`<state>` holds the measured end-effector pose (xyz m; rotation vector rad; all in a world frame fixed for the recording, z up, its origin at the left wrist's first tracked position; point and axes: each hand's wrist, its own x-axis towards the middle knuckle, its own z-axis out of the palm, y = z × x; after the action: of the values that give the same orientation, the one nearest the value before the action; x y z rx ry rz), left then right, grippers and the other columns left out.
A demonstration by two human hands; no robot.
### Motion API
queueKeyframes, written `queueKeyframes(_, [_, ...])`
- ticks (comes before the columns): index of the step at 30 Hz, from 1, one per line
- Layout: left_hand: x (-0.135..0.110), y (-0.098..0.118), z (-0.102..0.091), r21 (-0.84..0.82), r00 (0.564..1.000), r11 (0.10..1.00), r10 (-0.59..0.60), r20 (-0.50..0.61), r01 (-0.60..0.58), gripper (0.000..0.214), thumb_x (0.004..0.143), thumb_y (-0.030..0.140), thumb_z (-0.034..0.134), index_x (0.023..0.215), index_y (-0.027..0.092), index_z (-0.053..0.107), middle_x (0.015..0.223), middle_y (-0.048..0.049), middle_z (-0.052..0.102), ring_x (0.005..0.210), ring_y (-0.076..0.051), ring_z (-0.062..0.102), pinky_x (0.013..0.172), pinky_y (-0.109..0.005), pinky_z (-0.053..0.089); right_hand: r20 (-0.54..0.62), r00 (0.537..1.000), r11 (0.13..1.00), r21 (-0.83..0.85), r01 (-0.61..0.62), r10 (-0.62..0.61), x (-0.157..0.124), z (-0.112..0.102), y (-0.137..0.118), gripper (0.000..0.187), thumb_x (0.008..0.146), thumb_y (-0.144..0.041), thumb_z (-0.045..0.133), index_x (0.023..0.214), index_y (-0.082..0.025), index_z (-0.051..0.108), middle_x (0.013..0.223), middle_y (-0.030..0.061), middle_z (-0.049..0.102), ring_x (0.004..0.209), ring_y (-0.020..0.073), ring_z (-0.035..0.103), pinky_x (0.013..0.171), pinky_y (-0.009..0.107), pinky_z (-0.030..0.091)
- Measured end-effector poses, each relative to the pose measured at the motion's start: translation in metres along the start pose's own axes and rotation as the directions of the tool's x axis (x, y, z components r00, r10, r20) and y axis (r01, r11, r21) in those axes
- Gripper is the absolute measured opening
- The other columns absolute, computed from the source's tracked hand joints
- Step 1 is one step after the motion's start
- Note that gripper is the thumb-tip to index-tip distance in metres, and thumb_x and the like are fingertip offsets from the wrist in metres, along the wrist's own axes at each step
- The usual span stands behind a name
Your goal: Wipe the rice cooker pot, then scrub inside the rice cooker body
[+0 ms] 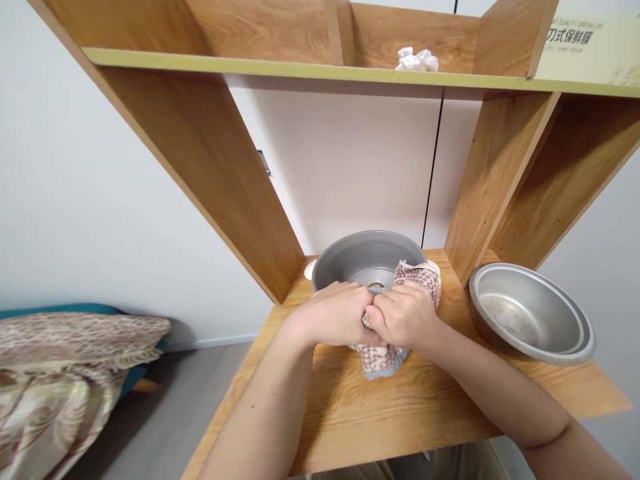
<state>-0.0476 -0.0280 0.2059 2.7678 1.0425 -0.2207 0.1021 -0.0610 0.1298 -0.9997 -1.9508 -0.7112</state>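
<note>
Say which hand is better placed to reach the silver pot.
Probably the right hand: it is nearer the silver pot, while the left hand lies farther off. Both grip the patterned cloth, so the right would first need to let go.

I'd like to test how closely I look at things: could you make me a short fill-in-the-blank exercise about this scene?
1. Counting the left grip and the right grip, the patterned cloth is held by ____ grips.
2. In the picture, the round gray pot stands to the ____ of the metal bowl.
3. The crumpled white tissue lies on a shelf that is ____ the tabletop.

Missing words: two; left; above.
</note>
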Motion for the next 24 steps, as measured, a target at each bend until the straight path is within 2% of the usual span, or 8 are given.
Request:
queueKeyframes(6, [-0.001,-0.002,-0.001,0.01,1.0,1.0,0.017,0.011,-0.017,0.037,0.067,0.056,0.068,0.053,0.024,0.059,0.052,0.004,0.056,0.05,-0.012,0.048,0.05,-0.029,0.028,0.102,0.994,0.999,0.009,0.041,-0.042,-0.002,0.0,0.009,0.05,0.098,-0.032,0.036,0.055,-0.021,0.056,0.049,0.0003,0.056,0.052,0.0131,0.047,0.06,0.033,0.025])
queueKeyframes(13, [-0.001,-0.003,-0.002,0.01,0.999,0.999,0.044,0.005,-0.044,0.035,0.07,0.058,0.068,0.06,0.024,0.065,0.056,0.0029,0.06,0.055,-0.014,0.055,0.053,-0.029,0.029,0.121,0.992,0.999,0.026,0.045,-0.048,-0.001,0.001,0.016,0.053,0.099,-0.037,0.036,0.053,-0.02,0.057,0.046,0.0008,0.054,0.049,0.0126,0.048,0.058,0.032,0.026])
queueKeyframes(17, [0.0,-0.003,-0.002,0.002,0.999,0.999,0.034,0.023,-0.034,0.032,0.071,0.057,0.068,0.064,0.026,0.067,0.059,0.0028,0.064,0.059,-0.016,0.057,0.054,-0.029,0.03,0.177,0.984,0.999,0.046,0.021,-0.029,0.0,-0.001,0.02,0.058,0.1,-0.044,0.036,0.053,-0.02,0.06,0.048,0.0017,0.058,0.049,0.0126,0.049,0.058,0.032,0.026])
queueKeyframes(24, [0.0,-0.002,-0.003,0.007,0.999,0.999,0.038,0.025,-0.038,0.031,0.073,0.058,0.067,0.07,0.027,0.07,0.062,0.0016,0.064,0.058,-0.016,0.056,0.056,-0.029,0.03,0.405,0.913,0.987,0.162,-0.017,-0.051,0.007,-0.012,0.031,0.066,0.095,-0.069,0.038,0.065,-0.018,0.068,0.06,0.002,0.067,0.055,0.0132,0.055,0.056,0.03,0.022])
